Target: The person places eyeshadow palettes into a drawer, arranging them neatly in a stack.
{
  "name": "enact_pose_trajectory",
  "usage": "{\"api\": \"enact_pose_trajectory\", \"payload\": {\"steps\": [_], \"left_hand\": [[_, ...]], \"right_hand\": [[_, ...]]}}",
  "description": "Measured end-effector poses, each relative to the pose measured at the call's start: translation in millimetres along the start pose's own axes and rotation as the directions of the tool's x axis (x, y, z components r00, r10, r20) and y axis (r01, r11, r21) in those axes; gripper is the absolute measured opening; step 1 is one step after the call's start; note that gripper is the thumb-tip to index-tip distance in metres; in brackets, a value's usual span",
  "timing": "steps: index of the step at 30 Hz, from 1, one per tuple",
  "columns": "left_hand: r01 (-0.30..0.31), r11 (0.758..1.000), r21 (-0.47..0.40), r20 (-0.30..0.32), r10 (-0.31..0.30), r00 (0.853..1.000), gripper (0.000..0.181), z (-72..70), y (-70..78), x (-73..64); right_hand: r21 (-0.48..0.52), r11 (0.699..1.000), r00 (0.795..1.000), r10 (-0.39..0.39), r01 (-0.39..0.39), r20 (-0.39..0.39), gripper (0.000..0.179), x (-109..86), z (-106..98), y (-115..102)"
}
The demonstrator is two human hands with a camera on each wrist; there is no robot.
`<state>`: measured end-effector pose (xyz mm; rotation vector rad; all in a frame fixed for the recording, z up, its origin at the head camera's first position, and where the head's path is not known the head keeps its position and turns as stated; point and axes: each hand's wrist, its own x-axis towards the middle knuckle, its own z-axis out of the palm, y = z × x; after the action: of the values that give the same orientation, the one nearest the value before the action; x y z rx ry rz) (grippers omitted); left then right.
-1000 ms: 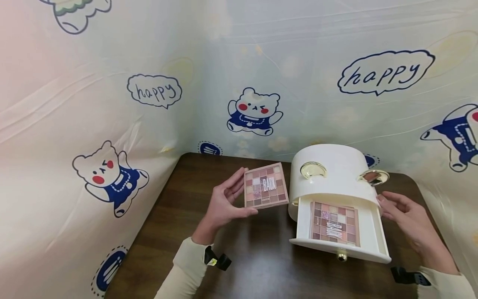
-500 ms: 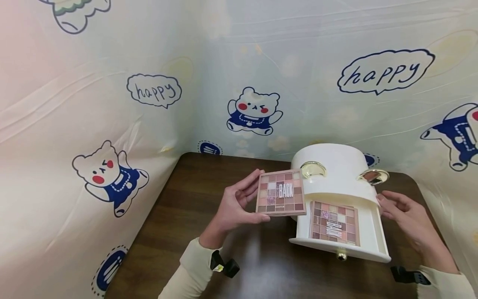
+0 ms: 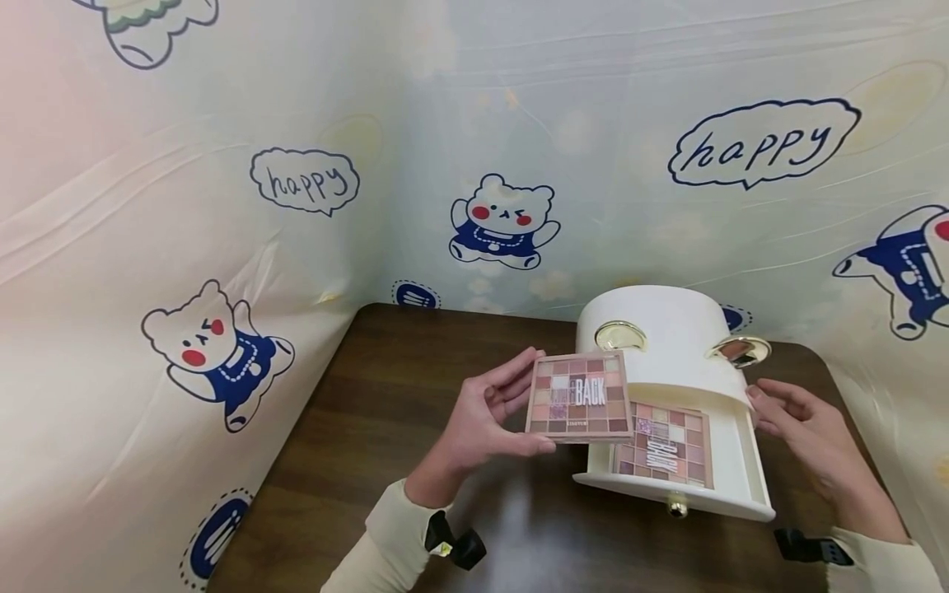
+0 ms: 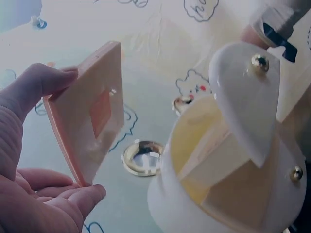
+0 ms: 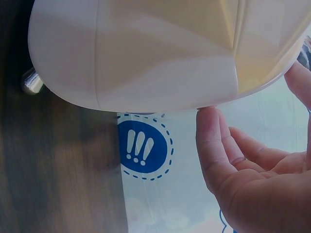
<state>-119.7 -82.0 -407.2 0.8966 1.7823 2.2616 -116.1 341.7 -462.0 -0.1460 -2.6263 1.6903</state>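
Observation:
My left hand pinches a square eyeshadow palette between thumb and fingers, its lid marked "BACK". In the head view it overlaps the left side of a pulled-out drawer. The left wrist view shows its pale underside with a square opening, apart from the box. A second palette lies in the drawer, lid up and turned sideways, partly covered by the held one. At the right of the white rounded storage box, my right hand touches the outer wall with fingertips and thumb.
Two gold ear-shaped pieces stick out from the box. A gold knob sits on the drawer front. The box stands on a dark wooden table, toward its right side. Printed cloth hangs behind and around the table.
My left hand has carried the palette rightward and a little nearer, from left of the box to overlapping the drawer. My right hand, the box and the drawer have stayed put.

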Motion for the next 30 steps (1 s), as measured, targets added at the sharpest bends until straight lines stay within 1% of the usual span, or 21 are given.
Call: {"api": "enact_pose_trajectory", "payload": {"steps": [4,8,12,18,26,30], "left_hand": [[0.055,0.998,-0.006,-0.002,-0.055,0.998,0.102,8.6,1.6,1.7],[0.096,0.995,-0.014,0.009,-0.096,0.995,0.102,16.5,2.5,3.2],[0.125,0.992,-0.016,0.038,-0.124,0.992,0.099,23.1,1.4,4.6],[0.177,0.984,0.010,0.054,-0.177,0.983,0.096,32.1,-0.5,7.1],[0.226,0.974,0.000,0.071,-0.225,0.972,0.099,45.4,-4.7,12.8],[0.246,0.969,0.000,0.074,-0.245,0.967,0.095,50.5,-8.4,15.2]], "right_hand": [[-0.002,1.000,1.000,0.005,-0.005,-0.002,0.070,-0.4,0,0],[-0.004,1.000,1.000,0.008,-0.008,-0.003,0.070,-1.0,1,-1],[-0.001,1.000,1.000,0.000,0.000,-0.005,0.069,-1.4,2,0],[0.024,1.000,1.000,-0.013,0.014,-0.009,0.065,-1.8,2,0],[-0.018,1.000,1.000,0.005,-0.005,-0.007,0.071,-1.4,0,0],[-0.018,1.000,1.000,0.009,-0.009,-0.007,0.070,-1.0,1,0]]}}
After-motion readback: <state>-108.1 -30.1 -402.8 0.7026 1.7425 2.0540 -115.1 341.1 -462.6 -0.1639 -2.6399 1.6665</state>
